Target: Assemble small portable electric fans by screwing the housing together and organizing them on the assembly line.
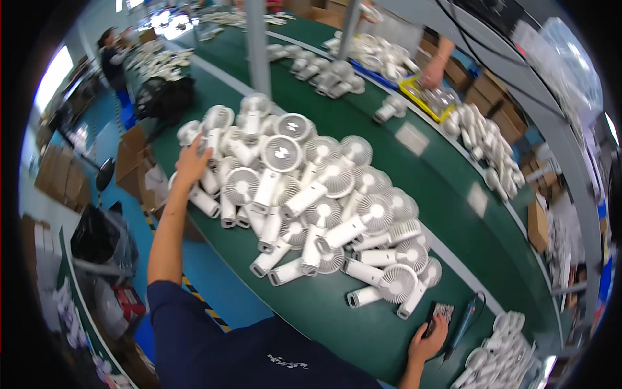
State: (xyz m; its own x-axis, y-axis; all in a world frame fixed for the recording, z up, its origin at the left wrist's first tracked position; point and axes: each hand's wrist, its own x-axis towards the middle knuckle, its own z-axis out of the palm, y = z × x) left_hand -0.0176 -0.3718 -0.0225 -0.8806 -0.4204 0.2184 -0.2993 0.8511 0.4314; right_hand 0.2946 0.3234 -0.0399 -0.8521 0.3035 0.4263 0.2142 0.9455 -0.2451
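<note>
A big heap of white handheld fans (311,188), with round grilles and stubby handles, covers the middle of the green table. At the heap's far left end, my left hand (192,163) has its fingers closed around the handle of one fan (217,118); other fans partly hide the grip. Lower right, my right hand (433,340) reaches over a small dark rectangular tray (442,309) holding tiny speckled pieces. Its thumb and fingers are apart, with the fingertips over the tray. Beside it lies a teal electric screwdriver (464,324) with a black cord.
More white parts (495,353) are piled at the lower right. Across the green conveyor, another person's hand (435,70) reaches into a yellow tray (424,104) near a blue tray (372,74). A grey post (258,52) rises beyond the heap. Cardboard boxes (135,162) stand left of the table.
</note>
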